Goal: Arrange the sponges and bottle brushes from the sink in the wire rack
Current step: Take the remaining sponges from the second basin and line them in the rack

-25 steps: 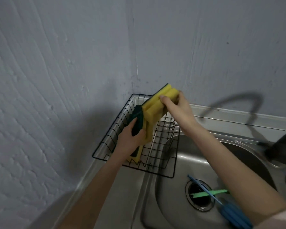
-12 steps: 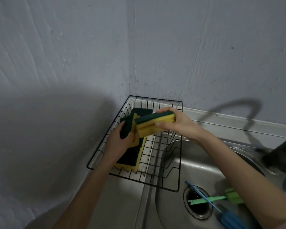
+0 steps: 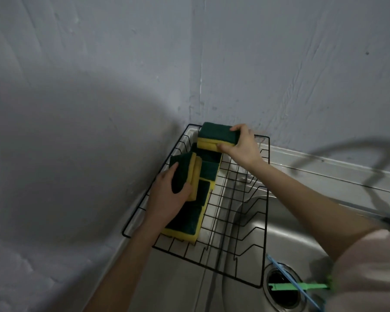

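Materials and finishes at the sink corner.
The sink point(image 3: 279, 235) is brushed metal with a dull sheen, smooth on its basin and rim. The rack point(image 3: 266, 199) at the sink's left edge is thin black-coated wire with a low gloss. The sponges point(image 3: 209, 170) in the rack are soft yellow foam, each faced with a coarse, matt dark green scouring layer. The brush handles point(image 3: 302, 285) over the drain look like smooth plastic, one green, one blue. The walls point(image 3: 99, 86) are matt grey plaster, rough and streaked.

The person worked with bare forearms, a pale pink short sleeve point(image 3: 369, 266) covering the right upper arm.
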The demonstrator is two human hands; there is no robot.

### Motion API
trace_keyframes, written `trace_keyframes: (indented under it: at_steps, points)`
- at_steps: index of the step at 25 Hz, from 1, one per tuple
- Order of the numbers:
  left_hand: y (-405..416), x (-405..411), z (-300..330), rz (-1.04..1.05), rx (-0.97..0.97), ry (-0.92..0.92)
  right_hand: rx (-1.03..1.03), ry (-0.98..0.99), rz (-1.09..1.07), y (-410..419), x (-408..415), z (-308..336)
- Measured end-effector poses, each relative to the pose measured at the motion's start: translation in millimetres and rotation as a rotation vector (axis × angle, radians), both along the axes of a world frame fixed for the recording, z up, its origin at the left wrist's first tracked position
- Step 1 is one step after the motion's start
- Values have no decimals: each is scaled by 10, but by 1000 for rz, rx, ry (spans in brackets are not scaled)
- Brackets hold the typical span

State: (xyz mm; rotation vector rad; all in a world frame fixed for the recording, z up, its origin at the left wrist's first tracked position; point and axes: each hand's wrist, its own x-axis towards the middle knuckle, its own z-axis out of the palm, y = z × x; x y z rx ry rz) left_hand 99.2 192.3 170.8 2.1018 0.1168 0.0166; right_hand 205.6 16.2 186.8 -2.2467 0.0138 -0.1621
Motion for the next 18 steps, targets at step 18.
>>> trace_keyframes:
  at_steps: [18]
  points:
    - [113,221,-157,-5,42,-8,-115,21,116,224,384,-579]
